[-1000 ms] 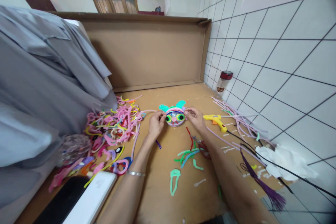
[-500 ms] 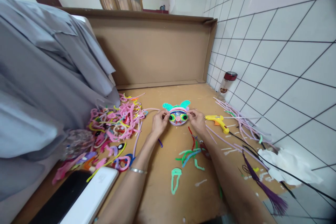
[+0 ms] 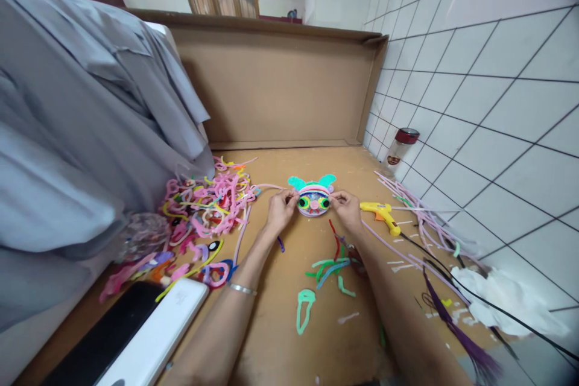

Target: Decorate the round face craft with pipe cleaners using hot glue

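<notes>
A small round face figure [image 3: 313, 201] with turquoise ears, green-and-yellow eyes and a pink nose is held upright at the middle of the table. My left hand [image 3: 283, 211], with a silver bangle at the wrist, pinches its left edge. On the opposite edge, the fingers of my right hand [image 3: 346, 210] are closed. A yellow glue gun [image 3: 382, 216] lies just right of that hand. Between my forearms are green and blue fuzzy stems [image 3: 332, 268], a red stem [image 3: 335, 240] and a light green loop [image 3: 304, 312]. Scissors are partly hidden by my right forearm.
Colourful stem pieces [image 3: 221, 199] are heaped at left, near a phone [image 3: 111, 329] and a white case [image 3: 156, 332]. Rightward are a jar [image 3: 400, 148], lilac stems [image 3: 420, 211], a purple tassel [image 3: 456, 332], tissue [image 3: 502, 301] and a black cable [image 3: 511, 315]. Cardboard [image 3: 275, 87] stands behind.
The whole view has shifted, so the table and its items appear slightly further right. Both hands keep their hold on the face figure.
</notes>
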The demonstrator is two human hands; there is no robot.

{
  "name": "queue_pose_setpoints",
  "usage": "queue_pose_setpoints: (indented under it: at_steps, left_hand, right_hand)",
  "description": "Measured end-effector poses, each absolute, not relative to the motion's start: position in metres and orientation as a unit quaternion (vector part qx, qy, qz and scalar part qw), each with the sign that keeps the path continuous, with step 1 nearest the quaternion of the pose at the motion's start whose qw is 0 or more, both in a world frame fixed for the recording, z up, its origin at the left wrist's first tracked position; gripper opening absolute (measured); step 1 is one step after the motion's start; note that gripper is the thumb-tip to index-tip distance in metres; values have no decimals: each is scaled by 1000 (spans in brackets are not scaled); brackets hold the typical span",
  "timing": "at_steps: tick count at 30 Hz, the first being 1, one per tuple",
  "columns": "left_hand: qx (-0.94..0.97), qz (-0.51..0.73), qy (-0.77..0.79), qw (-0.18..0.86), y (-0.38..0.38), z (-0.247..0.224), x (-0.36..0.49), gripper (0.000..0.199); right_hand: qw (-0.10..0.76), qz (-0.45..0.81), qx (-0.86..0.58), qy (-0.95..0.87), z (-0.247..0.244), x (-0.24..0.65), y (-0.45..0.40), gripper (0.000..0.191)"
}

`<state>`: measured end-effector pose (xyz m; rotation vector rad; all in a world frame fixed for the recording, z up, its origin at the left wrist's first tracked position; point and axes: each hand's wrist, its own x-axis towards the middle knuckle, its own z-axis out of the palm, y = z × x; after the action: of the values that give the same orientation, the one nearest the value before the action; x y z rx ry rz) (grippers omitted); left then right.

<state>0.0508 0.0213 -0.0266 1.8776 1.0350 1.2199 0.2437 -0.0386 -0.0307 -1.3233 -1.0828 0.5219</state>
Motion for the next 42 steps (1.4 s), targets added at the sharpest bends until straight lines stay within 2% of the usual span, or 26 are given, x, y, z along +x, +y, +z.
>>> queue_pose_setpoints:
  at_steps: [5, 12, 28, 42]
  left_hand:
    - [752, 460, 378, 281, 17, -21, 49, 14]
    - [787, 448, 364, 219, 15, -18, 47, 14]
    - [754, 462, 364, 292, 20, -24, 49, 18]
    - [757, 461, 364, 286, 15, -18, 51, 15]
  right_hand:
    - [618, 276, -575, -459, -23, 244, -42, 25]
    - [621, 279, -569, -461, -21, 242, -43, 24]
    - [628, 292, -590, -415, -22, 243, -43, 23]
    - [626, 405, -573, -342, -31, 251, -38, 17]
